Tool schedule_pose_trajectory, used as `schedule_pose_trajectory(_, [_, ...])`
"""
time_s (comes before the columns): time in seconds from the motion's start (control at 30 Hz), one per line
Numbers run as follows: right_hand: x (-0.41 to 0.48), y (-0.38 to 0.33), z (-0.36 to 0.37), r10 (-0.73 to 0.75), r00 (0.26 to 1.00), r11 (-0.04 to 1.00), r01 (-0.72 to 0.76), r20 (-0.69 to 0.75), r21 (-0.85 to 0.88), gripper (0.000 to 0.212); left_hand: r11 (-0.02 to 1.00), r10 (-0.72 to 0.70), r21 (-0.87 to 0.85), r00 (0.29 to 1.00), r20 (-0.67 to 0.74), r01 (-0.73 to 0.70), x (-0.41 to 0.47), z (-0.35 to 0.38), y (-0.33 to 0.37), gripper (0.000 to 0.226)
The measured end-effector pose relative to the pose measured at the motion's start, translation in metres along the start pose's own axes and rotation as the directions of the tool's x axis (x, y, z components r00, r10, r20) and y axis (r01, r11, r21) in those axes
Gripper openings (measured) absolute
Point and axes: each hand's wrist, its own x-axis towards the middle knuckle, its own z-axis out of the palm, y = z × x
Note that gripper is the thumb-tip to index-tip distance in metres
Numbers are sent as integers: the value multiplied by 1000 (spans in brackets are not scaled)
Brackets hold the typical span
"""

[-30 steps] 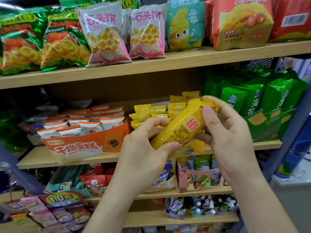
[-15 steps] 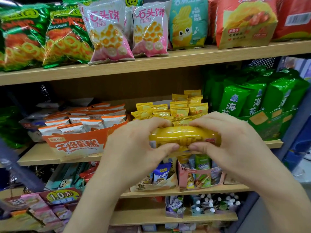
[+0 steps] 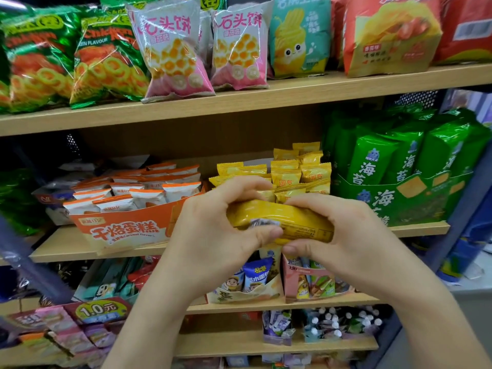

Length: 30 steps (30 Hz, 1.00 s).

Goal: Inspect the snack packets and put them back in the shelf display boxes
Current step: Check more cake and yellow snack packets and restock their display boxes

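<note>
Mid-frame, the left hand [image 3: 213, 230] and right hand [image 3: 354, 235] each grip an end of the yellow snack packet [image 3: 282, 219], under inspection; its return to the yellow display box [image 3: 279, 179] behind remains.

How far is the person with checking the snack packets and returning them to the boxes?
Done: the orange display box looks stocked. In hand: the left hand and right hand grip one yellow packet in front of the shelf, under inspection. Left: returning it to the stacked yellow packets behind it.
</note>
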Motion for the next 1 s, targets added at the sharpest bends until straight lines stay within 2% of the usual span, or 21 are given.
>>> schedule_pose_trajectory(0.1, [-1, 7, -4, 65, 998, 989, -66, 10, 132, 57, 975, -20, -223, 1000, -6, 18, 1, -4, -1, 44])
schedule_pose_trajectory(0.17, [-1, 9, -3, 70, 997, 978, -75, 30, 196, 52, 965, 14, -260, 999, -29, -21, 0, -2, -3, 41])
schedule_pose_trajectory(0.27, [-1, 9, -2, 80, 996, 959, -86, 34, 271, 44, 966, 52, -246, 992, -115, -79, -1, 6, -4, 37])
schedule_pose_trajectory(0.4, [1, 12, -2, 83, 996, 953, -83, 11, 291, 42, 987, 149, -23, 952, -267, -161, 0, 12, -7, 29])
schedule_pose_trajectory(0.53, [2, 15, 2, 95, 996, 942, -89, -1, 323, 41, 984, 35, -156, 957, -289, -82, -6, 15, -6, 24])
schedule_pose_trajectory(0.87, [4, 21, 11, 93, 993, 889, -114, 69, 444, 38, 911, -151, -412, 928, -342, -4, -6, 22, 5, 20])
schedule_pose_trajectory(1.0, [4, 20, 12, 98, 991, 875, -131, 96, 466, 37, 909, -164, -417, 917, -364, -3, -6, 24, 6, 19])
